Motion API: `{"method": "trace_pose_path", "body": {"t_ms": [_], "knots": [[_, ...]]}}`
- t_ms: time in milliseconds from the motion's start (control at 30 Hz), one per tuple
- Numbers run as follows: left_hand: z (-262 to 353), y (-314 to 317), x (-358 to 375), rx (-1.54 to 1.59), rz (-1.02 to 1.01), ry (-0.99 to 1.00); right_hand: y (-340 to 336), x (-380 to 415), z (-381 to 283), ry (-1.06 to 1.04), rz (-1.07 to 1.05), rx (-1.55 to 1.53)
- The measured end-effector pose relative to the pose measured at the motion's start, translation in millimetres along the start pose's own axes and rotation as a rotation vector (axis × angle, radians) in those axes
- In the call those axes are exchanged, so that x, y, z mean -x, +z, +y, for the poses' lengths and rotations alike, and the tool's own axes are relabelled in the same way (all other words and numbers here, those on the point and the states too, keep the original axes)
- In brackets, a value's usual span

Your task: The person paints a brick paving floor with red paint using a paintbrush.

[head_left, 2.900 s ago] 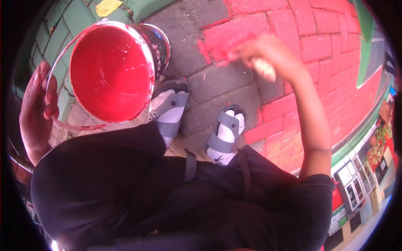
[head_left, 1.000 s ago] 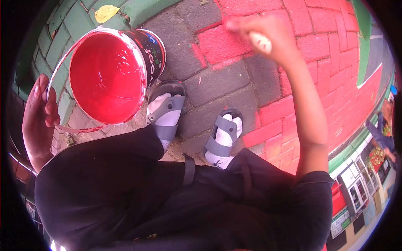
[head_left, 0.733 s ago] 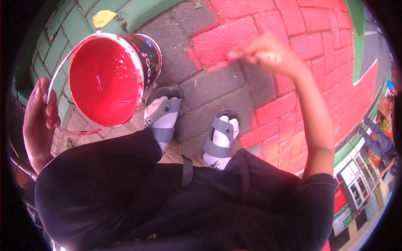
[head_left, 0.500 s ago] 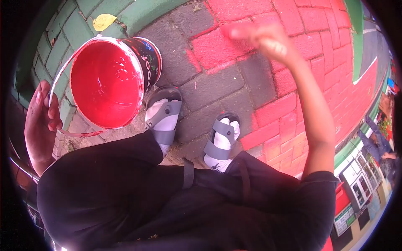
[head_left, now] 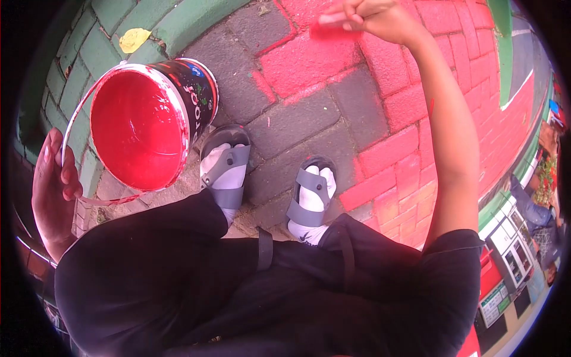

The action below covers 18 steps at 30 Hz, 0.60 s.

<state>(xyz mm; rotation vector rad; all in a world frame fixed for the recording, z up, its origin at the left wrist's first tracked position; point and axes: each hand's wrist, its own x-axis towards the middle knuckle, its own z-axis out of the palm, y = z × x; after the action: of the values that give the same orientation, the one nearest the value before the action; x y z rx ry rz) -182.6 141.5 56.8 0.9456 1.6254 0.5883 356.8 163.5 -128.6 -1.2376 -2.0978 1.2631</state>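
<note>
My left hand (head_left: pixel 58 178) is closed round the white wire handle of a paint bucket (head_left: pixel 140 128). The bucket is tilted, its mouth facing me, with red paint coating the inside and rim. At the top, my right hand (head_left: pixel 372 18) is closed on a brush (head_left: pixel 336 31) whose red bristles lie over the red pavers. Wet-looking red paint (head_left: pixel 312 62) covers the pavers below the brush, beside unpainted grey pavers (head_left: pixel 297 122).
My sandalled feet (head_left: pixel 226 166) stand on grey pavers. A green kerb (head_left: pixel 184 27) with a yellow leaf (head_left: pixel 134 40) runs along the upper left. Another person (head_left: pixel 538 223) is at the far right, near plants and a building.
My right hand has moved up and slightly left with the brush. The bucket appears a little further left and lower, still hanging from my left hand.
</note>
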Motion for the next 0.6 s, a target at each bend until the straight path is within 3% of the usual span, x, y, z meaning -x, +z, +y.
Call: {"method": "trace_pose_path", "body": {"t_ms": [33, 67, 133, 267, 333, 433, 500, 567, 600], "knots": [[1, -6, -1, 0.031, -0.078, -0.024, -6, 6, 0, -0.172, 0.021, 0.299], [-1, -9, -1, 0.048, -0.116, -0.037, 0, 13, 1, -0.175, 0.017, 0.299], [-3, -10, 1, 0.048, -0.109, -0.043, 23, 38, 7, 0.132, 0.052, -0.208], [8, 11, 7, 0.023, -0.058, -0.079, 36, 84, -19, 0.045, -0.074, 0.006], [7, 11, 8, 0.031, -0.062, -0.092, 29, 90, -32, 0.222, -0.276, -0.090], [-1, 0, 2, 0.066, -0.049, -0.076, 4, 61, -52, 0.314, -0.343, 0.061], [0, -3, 3, 0.083, -0.022, -0.051, 4, 39, 9, 0.228, -0.244, 0.063], [6, 6, 7, 0.059, -0.096, -0.061, 4, 31, 23, 0.146, -0.146, 0.065], [8, 8, 7, 0.050, -0.121, -0.063, 2, 23, 13, -0.040, 0.055, 0.065]]}}
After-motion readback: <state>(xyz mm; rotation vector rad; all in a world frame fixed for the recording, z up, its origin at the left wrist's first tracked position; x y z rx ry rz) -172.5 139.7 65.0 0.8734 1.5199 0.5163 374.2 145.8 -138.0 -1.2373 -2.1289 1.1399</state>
